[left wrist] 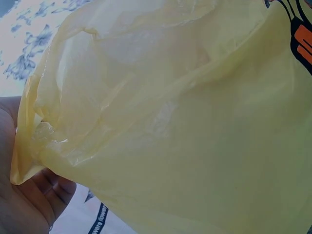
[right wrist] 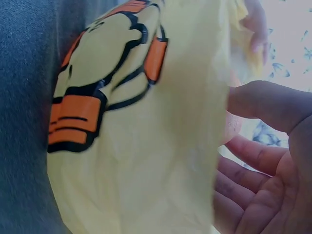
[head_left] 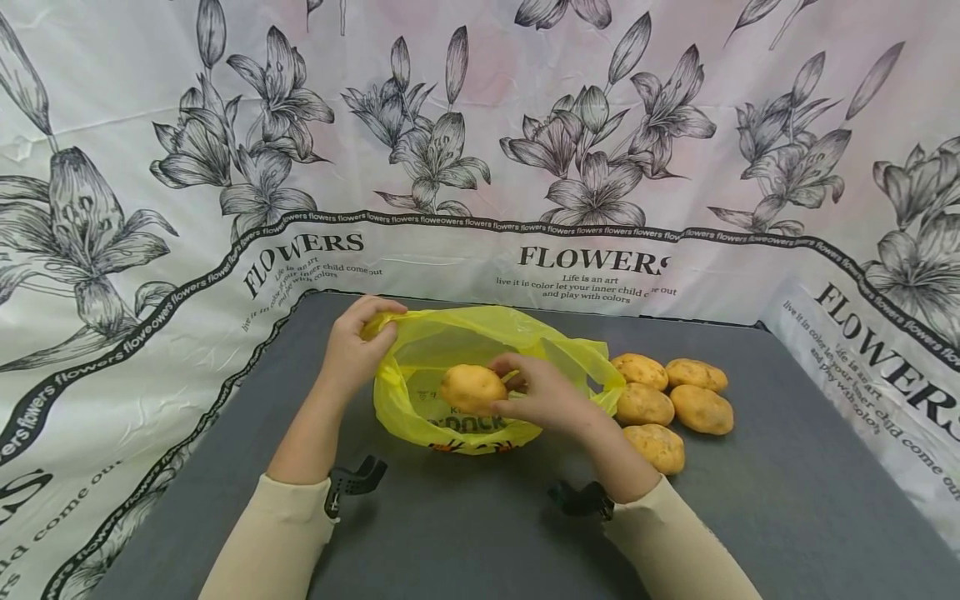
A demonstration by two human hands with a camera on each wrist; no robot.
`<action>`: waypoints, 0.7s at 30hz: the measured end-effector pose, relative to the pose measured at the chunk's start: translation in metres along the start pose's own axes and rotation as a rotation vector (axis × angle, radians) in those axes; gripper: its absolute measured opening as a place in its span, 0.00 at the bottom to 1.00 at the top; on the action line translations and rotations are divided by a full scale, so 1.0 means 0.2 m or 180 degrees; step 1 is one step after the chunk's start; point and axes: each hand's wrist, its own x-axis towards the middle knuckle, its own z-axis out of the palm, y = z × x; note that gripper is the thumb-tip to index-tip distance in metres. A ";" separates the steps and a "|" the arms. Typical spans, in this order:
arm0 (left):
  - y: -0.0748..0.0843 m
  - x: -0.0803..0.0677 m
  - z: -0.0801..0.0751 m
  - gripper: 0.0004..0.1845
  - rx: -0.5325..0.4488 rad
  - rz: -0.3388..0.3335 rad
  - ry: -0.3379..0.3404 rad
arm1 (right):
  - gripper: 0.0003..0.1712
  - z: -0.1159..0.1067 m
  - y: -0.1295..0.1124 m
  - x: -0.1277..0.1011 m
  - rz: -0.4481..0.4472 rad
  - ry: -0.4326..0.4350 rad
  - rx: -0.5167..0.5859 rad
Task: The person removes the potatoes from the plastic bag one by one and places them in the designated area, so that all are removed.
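Note:
A yellow plastic bag (head_left: 480,346) with black and orange print lies open on the dark grey table (head_left: 787,500). My left hand (head_left: 358,346) grips the bag's left rim and holds the mouth up; in the left wrist view the bag (left wrist: 185,122) fills the frame beside my palm (left wrist: 29,204). My right hand (head_left: 542,392) holds a potato (head_left: 472,388) at the bag's mouth. In the right wrist view the printed bag (right wrist: 126,122) hangs before my curled fingers (right wrist: 258,161), with a bit of the potato (right wrist: 232,127) showing behind the plastic.
Several loose potatoes (head_left: 671,400) lie on the table just right of the bag. A white cloth (head_left: 150,292) printed with grey flowers and "FLOWERS" lettering hangs around the table's back and sides.

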 end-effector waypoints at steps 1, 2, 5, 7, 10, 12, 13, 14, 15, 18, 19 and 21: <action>0.00 0.00 0.00 0.12 -0.0008 -0.0006 0.0000 | 0.26 -0.01 0.00 -0.01 -0.0018 -0.0007 -0.0012; 0.00 0.00 0.00 0.12 -0.0016 -0.0008 0.0001 | 0.26 -0.02 -0.01 -0.02 -0.0030 -0.0020 -0.0017; 0.00 0.00 0.00 0.12 -0.0019 -0.0012 0.0003 | 0.27 -0.06 -0.02 -0.06 -0.0072 -0.0037 -0.0047; 0.00 0.00 0.00 0.12 -0.0012 -0.0004 0.0004 | 0.27 -0.09 -0.01 -0.08 -0.0055 -0.0022 -0.0092; 0.00 0.00 0.00 0.12 -0.0007 0.0005 0.0005 | 0.28 -0.13 0.00 -0.12 -0.0077 -0.0003 -0.0113; 0.00 0.00 0.00 0.12 -0.0008 0.0011 0.0004 | 0.28 -0.16 0.01 -0.14 -0.0108 0.0007 -0.0087; 0.00 0.00 0.00 0.11 -0.0012 0.0009 0.0003 | 0.28 -0.18 0.01 -0.15 -0.0124 0.0002 -0.0067; 0.00 0.00 0.00 0.11 -0.0014 0.0005 0.0003 | 0.28 -0.19 0.02 -0.16 -0.0139 -0.0005 -0.0035; 0.00 0.00 0.00 0.11 -0.0016 0.0005 0.0002 | 0.28 -0.21 0.03 -0.17 -0.0140 -0.0010 -0.0015; 0.00 0.00 0.00 0.11 -0.0007 -0.0002 0.0004 | 0.28 -0.24 0.04 -0.21 -0.0058 -0.0036 0.0052; 0.00 0.00 0.00 0.12 -0.0001 -0.0003 0.0004 | 0.29 -0.25 0.04 -0.22 -0.0009 -0.0043 0.0064; 0.00 0.00 0.00 0.12 0.0001 -0.0005 0.0002 | 0.30 -0.28 0.05 -0.25 0.0077 -0.0046 0.0070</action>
